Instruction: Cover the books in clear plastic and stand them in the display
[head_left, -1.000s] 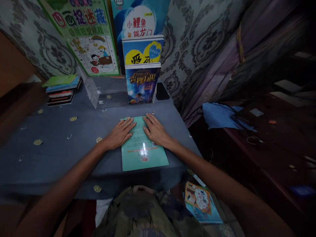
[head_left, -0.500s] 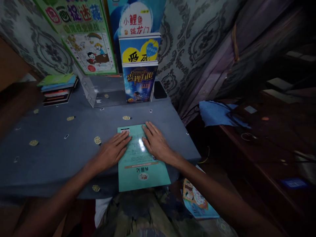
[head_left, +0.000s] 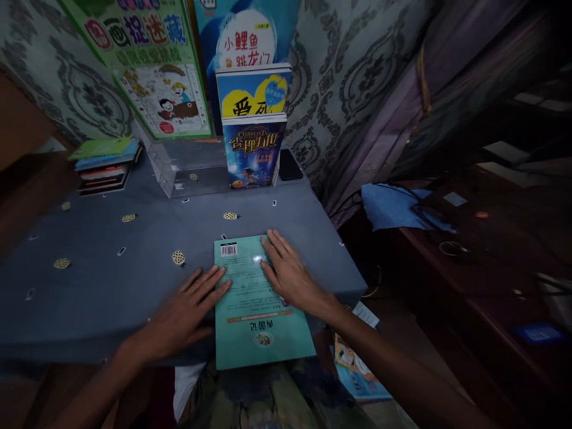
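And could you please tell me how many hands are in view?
2: the left hand at the left edge of the teal book, the right hand over its right edge.

The left hand point(head_left: 181, 319) and the right hand point(head_left: 291, 277) are bare, and so are both arms point(head_left: 379, 353) as far up as they show. The clothes point(head_left: 257, 396) are dull green with big dark patches and soft folds. The picture is too dark to see the cloth well.

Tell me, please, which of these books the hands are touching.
The teal book, lying barcode-up: the left hand and right hand both touch it, but not the standing books, the back-left stack or the lower-right books.
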`<state>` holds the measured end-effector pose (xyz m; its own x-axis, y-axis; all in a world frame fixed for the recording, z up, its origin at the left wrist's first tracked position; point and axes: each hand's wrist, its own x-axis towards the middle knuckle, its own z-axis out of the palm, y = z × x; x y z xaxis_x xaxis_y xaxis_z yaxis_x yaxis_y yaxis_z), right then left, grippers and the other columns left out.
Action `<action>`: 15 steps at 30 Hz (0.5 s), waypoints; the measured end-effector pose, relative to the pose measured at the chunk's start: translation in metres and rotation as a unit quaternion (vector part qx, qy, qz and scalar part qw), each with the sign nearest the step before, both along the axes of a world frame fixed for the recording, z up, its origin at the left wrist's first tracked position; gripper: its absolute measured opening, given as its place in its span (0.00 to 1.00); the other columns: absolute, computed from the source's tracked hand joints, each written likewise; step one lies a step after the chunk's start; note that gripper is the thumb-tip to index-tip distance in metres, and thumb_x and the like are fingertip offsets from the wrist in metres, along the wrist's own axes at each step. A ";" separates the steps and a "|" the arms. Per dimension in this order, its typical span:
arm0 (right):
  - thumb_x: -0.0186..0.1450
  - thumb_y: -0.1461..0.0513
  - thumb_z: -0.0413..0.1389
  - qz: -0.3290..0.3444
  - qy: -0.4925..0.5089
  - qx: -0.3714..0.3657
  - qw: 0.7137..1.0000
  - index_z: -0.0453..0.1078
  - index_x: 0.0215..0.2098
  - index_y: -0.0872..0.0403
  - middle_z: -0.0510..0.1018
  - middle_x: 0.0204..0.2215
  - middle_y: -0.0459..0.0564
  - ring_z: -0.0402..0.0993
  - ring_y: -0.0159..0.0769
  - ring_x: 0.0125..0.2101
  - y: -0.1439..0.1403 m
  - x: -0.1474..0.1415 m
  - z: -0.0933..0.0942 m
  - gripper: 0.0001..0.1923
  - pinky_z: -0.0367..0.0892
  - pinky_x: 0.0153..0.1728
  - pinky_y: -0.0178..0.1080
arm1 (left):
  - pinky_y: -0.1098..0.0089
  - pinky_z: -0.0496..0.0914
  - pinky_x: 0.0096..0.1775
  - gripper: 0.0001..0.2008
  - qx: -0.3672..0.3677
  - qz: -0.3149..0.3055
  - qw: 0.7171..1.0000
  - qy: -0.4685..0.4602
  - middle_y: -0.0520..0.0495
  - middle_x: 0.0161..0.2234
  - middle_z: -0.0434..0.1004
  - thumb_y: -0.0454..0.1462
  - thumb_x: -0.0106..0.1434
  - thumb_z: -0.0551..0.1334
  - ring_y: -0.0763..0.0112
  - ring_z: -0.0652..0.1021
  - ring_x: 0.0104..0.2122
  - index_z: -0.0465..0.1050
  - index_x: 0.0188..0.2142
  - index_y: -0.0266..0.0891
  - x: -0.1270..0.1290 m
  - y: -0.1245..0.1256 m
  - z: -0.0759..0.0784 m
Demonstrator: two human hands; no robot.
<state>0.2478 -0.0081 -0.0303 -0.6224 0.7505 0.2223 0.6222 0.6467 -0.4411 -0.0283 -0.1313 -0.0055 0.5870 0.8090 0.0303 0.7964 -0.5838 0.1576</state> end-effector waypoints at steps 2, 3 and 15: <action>0.76 0.53 0.42 0.003 0.001 -0.008 1.000 0.54 0.71 0.60 0.52 0.72 0.65 0.45 0.53 0.72 0.001 0.001 0.000 0.31 0.55 0.68 0.61 | 0.46 0.58 0.67 0.46 0.036 0.005 0.999 0.010 0.39 0.73 0.46 0.43 0.70 0.62 0.50 0.53 0.71 0.31 0.74 0.46 0.005 -0.001 -0.010; 0.76 0.53 0.42 0.006 0.004 -0.012 1.000 0.54 0.71 0.59 0.52 0.72 0.64 0.45 0.53 0.72 0.002 0.002 0.000 0.31 0.55 0.68 0.61 | 0.46 0.58 0.67 0.45 0.051 0.004 0.999 0.012 0.38 0.72 0.48 0.44 0.70 0.61 0.50 0.54 0.71 0.30 0.74 0.45 0.006 -0.002 -0.013; 0.75 0.44 0.39 0.108 0.120 -0.178 0.971 0.69 0.63 0.51 0.64 0.68 0.56 0.57 0.47 0.69 0.027 0.036 0.029 0.32 0.53 0.69 0.59 | 0.55 0.71 0.58 0.26 0.103 0.009 0.972 -0.212 0.43 0.61 0.74 0.47 0.75 0.52 0.57 0.74 0.60 0.56 0.70 0.49 -0.004 0.032 0.028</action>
